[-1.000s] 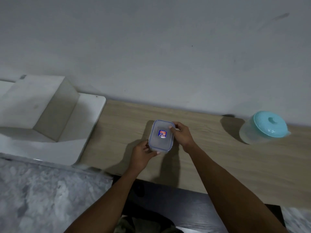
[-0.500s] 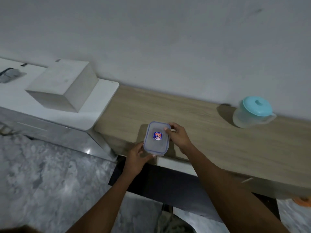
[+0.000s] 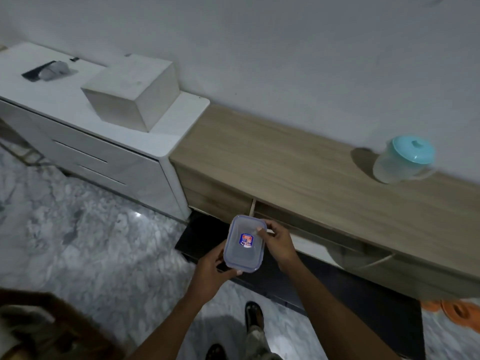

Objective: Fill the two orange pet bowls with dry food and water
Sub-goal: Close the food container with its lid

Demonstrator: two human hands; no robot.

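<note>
I hold a small clear lidded food container (image 3: 244, 244) with a blue-and-red sticker on its lid, in the air in front of the wooden cabinet. My left hand (image 3: 211, 272) grips its near end from below. At its far right corner, my right hand (image 3: 276, 242) pinches the lid. A clear water jug with a teal lid (image 3: 404, 160) stands on the wooden cabinet top (image 3: 285, 162) at the right, against the wall. Orange pet bowls (image 3: 453, 309) peek out on the floor at the lower right, blurred and partly cut off by the cabinet.
A white drawer unit (image 3: 85, 141) adjoins the cabinet on the left, with a white box (image 3: 132, 92) and a small dark object (image 3: 48, 71) on top. Marble floor (image 3: 78, 229) spreads at left. My feet (image 3: 253, 315) stand below. Brownish fabric (image 3: 39, 328) fills the lower left corner.
The container has left the cabinet top and come toward me, both hands still on it. The view has pulled back and tilted down, showing floor, feet and the orange bowls.
</note>
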